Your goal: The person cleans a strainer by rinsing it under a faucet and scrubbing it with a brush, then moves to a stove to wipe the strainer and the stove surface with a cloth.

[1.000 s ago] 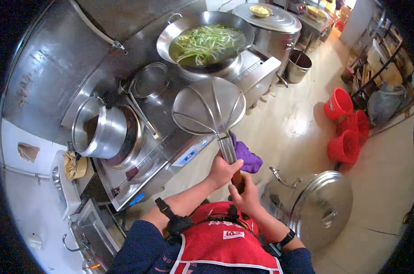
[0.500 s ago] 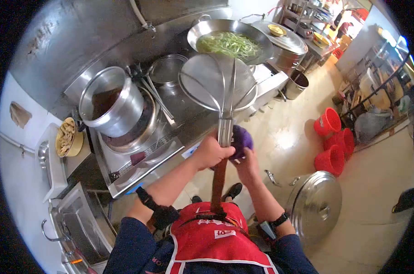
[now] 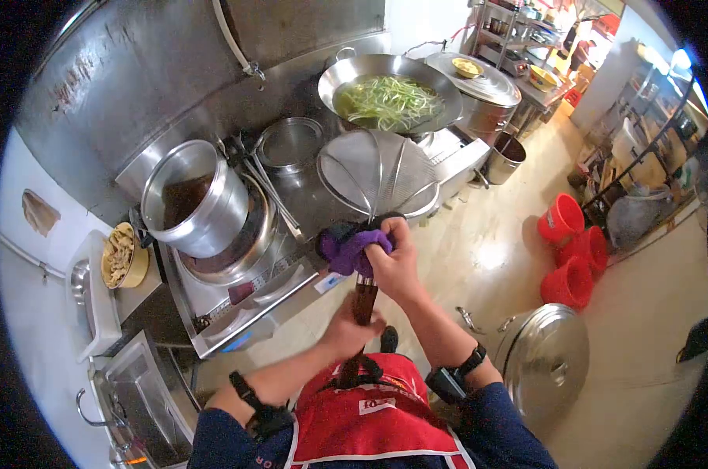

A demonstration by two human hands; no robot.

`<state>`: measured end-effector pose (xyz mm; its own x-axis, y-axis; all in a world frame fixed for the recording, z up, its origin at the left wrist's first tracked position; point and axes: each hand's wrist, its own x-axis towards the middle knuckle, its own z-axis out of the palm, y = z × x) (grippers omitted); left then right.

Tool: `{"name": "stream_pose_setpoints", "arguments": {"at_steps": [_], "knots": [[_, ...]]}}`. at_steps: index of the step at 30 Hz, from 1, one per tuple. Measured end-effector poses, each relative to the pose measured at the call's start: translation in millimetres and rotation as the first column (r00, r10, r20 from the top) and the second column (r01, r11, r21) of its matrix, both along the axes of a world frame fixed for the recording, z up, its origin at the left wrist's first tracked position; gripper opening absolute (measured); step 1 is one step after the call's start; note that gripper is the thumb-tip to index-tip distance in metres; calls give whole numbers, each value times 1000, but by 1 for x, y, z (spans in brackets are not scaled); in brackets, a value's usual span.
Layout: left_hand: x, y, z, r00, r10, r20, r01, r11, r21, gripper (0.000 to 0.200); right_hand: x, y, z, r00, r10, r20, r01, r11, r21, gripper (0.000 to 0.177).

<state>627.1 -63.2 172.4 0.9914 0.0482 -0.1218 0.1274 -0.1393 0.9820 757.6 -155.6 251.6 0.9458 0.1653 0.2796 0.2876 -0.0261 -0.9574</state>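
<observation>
A large round mesh strainer (image 3: 379, 173) points away from me, its metal neck running into a brown wooden handle (image 3: 363, 303). Around the handle, close to my apron, my left hand (image 3: 348, 327) is closed. My right hand (image 3: 397, 262) presses a purple cloth (image 3: 354, 252) around the metal neck. Just beyond the strainer's head sits a wide wok (image 3: 451, 105) with green vegetable strips (image 3: 389, 102) in liquid.
A deep pot (image 3: 233, 207) with dark contents stands on the left burner, near a yellow bowl of food (image 3: 135, 266). Red buckets (image 3: 566, 283) and a large lidded pot (image 3: 545, 356) are on the right floor. A round sieve (image 3: 290, 144) lies behind.
My left hand has slid down from the metal neck to the wooden handle. My right hand has risen with the purple cloth, which now wraps the neck. The view has shifted slightly.
</observation>
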Motion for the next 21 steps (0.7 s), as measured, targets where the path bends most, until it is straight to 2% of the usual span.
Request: {"name": "stream_pose_setpoints", "arguments": {"at_steps": [1, 2, 3, 5, 6, 8, 10, 11, 12, 13, 14, 15, 16, 18, 21], "knots": [[-16, -3, 17, 966, -34, -257, -29, 971, -239, 34, 6, 0, 1, 1000, 26, 3, -26, 995, 93, 21], [-26, -6, 31, 939, -58, -340, -18, 976, -216, 17, 11, -1, 1, 999, 47, 4, -47, 981, 187, 24], [-24, -7, 39, 918, -43, -395, -26, 985, -168, 18, 10, -3, 7, 999, 47, -5, -45, 980, 196, 24], [-20, -11, 43, 886, -16, -464, -46, 991, -123, 21, 2, -8, 16, 980, 85, -181, -69, 993, 91, 27], [-11, -13, 44, 886, 23, -463, -60, 996, -67, 22, 1, -8, 4, 979, 96, -180, -80, 992, 93, 27], [2, -13, 35, 884, 74, -462, -86, 996, -6, 22, -9, -6, -33, 993, 117, -10, -116, 991, 66, 26], [11, -13, 0, 988, 102, -113, -110, 992, -60, 25, -18, -11, -48, 987, 157, -46, -155, 987, 50, 25], [22, -21, 2, 963, 167, 214, -180, 983, 45, 25, -17, -14, -50, 980, 180, -79, -179, 983, 30, 25], [24, -22, 7, 964, 175, 202, -187, 981, 45, 25, -9, -17, -52, 978, 188, -91, -186, 982, 29, 25], [26, -18, 13, 972, 169, -161, -174, 985, -19, 24, 8, -17, -54, 978, 191, -89, -188, 981, 42, 25], [33, -17, 28, 858, 120, -499, -187, 979, -87, 23, 28, -16, -53, 977, 197, -84, -193, 980, 53, 25], [38, -22, 34, 861, 166, -481, -213, 976, -45, 23, 46, -9, -56, 991, 132, -31, -130, 989, 70, 23], [39, -26, 37, 854, 172, -491, -222, 974, -44, 23, 65, -7, -46, 989, 140, -42, -137, 988, 70, 23], [42, -32, 40, 847, 186, -498, -204, 979, 19, 25, 93, -4, -20, 916, 160, -367, -66, 964, 256, 22], [47, -37, 37, 850, 198, -488, -246, 969, -35, 25, 92, 0, -19, 922, 153, -355, -97, 981, 169, 28]]}}
